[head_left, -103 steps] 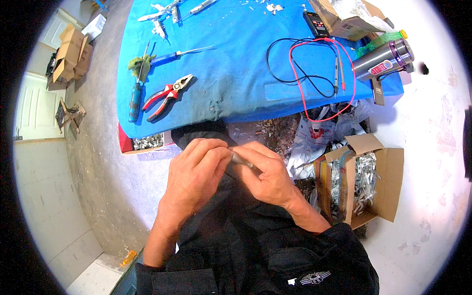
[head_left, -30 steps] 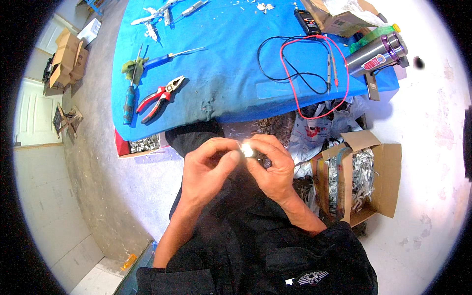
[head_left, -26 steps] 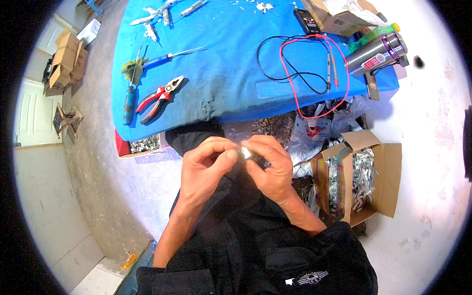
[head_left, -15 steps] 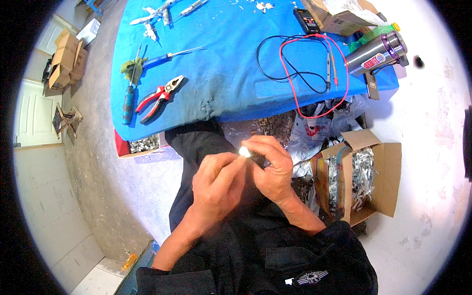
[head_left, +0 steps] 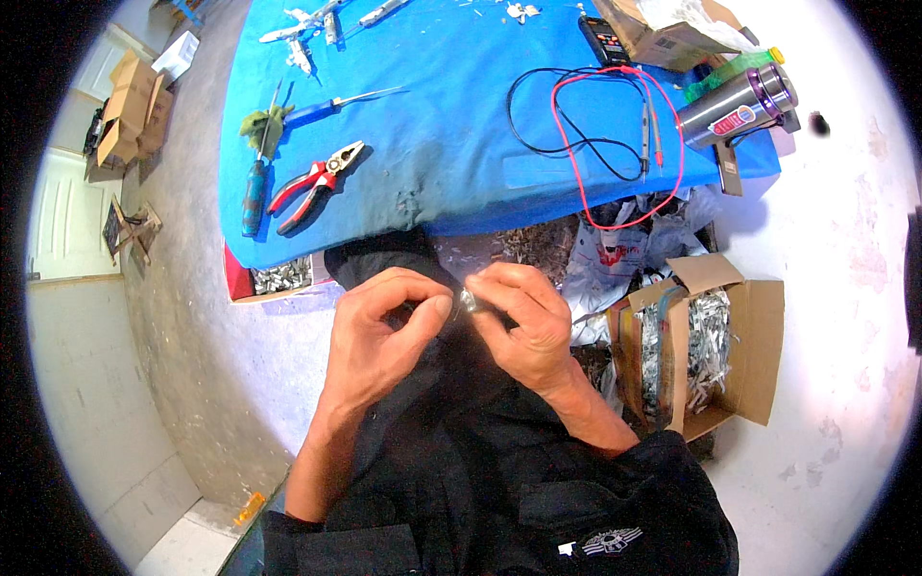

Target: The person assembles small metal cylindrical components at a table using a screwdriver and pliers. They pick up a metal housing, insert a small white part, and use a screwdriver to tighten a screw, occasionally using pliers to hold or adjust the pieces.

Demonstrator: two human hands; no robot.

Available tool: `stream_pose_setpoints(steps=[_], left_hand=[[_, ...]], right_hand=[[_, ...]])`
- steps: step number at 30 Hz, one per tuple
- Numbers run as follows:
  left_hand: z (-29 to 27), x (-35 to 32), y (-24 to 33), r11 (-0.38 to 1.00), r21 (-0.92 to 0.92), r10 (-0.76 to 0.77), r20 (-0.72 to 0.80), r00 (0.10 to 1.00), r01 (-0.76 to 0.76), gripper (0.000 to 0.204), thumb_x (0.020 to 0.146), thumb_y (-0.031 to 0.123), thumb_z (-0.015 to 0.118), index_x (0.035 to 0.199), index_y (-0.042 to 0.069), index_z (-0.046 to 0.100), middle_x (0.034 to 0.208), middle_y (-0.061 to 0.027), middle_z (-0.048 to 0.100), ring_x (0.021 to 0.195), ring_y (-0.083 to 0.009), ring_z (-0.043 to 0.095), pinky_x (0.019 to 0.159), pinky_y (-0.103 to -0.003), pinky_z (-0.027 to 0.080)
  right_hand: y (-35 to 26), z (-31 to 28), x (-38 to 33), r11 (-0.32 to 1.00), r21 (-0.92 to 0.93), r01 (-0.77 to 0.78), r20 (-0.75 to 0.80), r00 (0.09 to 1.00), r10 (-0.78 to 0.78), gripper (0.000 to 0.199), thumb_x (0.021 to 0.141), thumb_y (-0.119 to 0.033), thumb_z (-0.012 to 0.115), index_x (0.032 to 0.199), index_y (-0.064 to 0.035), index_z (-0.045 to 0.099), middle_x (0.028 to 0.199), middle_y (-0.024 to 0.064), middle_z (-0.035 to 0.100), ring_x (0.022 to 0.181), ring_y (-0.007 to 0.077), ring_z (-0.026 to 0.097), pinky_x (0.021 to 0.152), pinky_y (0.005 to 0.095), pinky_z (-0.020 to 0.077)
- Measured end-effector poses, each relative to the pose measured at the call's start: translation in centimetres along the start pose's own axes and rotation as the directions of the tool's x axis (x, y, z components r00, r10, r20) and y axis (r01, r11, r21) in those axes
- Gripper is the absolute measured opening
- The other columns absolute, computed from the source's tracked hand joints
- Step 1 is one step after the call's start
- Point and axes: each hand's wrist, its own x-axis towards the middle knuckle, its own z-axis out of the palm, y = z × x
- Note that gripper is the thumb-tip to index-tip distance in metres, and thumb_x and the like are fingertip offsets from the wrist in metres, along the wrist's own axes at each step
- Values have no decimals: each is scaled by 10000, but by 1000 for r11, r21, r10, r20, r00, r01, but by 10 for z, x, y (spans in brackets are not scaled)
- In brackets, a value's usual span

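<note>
Just in front of the blue tabletop point(head_left: 451, 101), a small silvery piece point(head_left: 468, 301) is above the person's dark clothes point(head_left: 432, 461), pinched between the thumb and forefinger of the right hand point(head_left: 526, 326). The left hand point(head_left: 379, 324) is just beside it, fingers curled and thumb tip near the forefinger; whether they grip anything, one cannot tell. On the tabletop's left side, red-and-black pliers point(head_left: 322, 180) lie beside a screwdriver point(head_left: 254, 199) whose shaft crosses a green rag point(head_left: 257, 125); a second screwdriver point(head_left: 314, 113) lies behind the pliers, tip to the right. Farther back are whitish parts point(head_left: 301, 58). To the right, a black lead point(head_left: 644, 144) and a red lead point(head_left: 659, 156) loop in front of a meter point(head_left: 603, 40), the red one reaching past the front edge, near a steel flask point(head_left: 730, 108). Lower right, an open carton point(head_left: 759, 360) holds silvery strips point(head_left: 709, 341), and under the tabletop's left corner a red box point(head_left: 237, 276) holds small metal bits point(head_left: 282, 276)
</note>
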Motion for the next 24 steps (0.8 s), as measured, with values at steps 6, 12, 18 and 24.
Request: stream_pose_setpoints(steps=[6, 12, 18, 24], left_hand=[[-4, -1, 2, 998, 42, -51, 28, 998, 50, 96, 875, 55, 746, 912, -31, 764, 889, -97, 759, 795, -173, 713, 677, -295, 537], [-8, 0, -1, 996, 76, -53, 35, 998, 51, 116, 868, 72, 738, 906, -35, 761, 869, -114, 753, 763, -187, 711, 656, -307, 537], [-6, -2, -7, 986, 159, -59, 23, 998, 54, 86, 871, 67, 739, 889, -18, 735, 853, -78, 730, 761, -143, 677, 665, -288, 524], [0, -3, -11, 973, 231, -20, -12, 1000, 23, 83, 859, 55, 721, 847, -20, 687, 781, -113, 689, 688, -189, 662, 617, -328, 519]], right_hand=[[-2, 1, 4, 982, -112, 150, 71, 987, -143, 389, 743, -22, 832, 1115, -106, 758, 1058, 49, 714, 926, 272, 702, 809, 412, 547], [-2, 2, 6, 969, -151, 194, 107, 978, -179, 391, 734, -47, 835, 1112, -109, 756, 1053, 34, 704, 934, 258, 694, 811, 409, 541], [-4, 4, 6, 957, -178, 230, 159, 966, -202, 335, 757, -70, 821, 1086, -98, 764, 1064, 28, 707, 951, 247, 692, 821, 395, 542], [-2, 8, 4, 959, -162, 233, 161, 965, -208, 333, 761, -71, 803, 1092, -75, 765, 1073, 39, 708, 963, 251, 692, 824, 395, 545]])
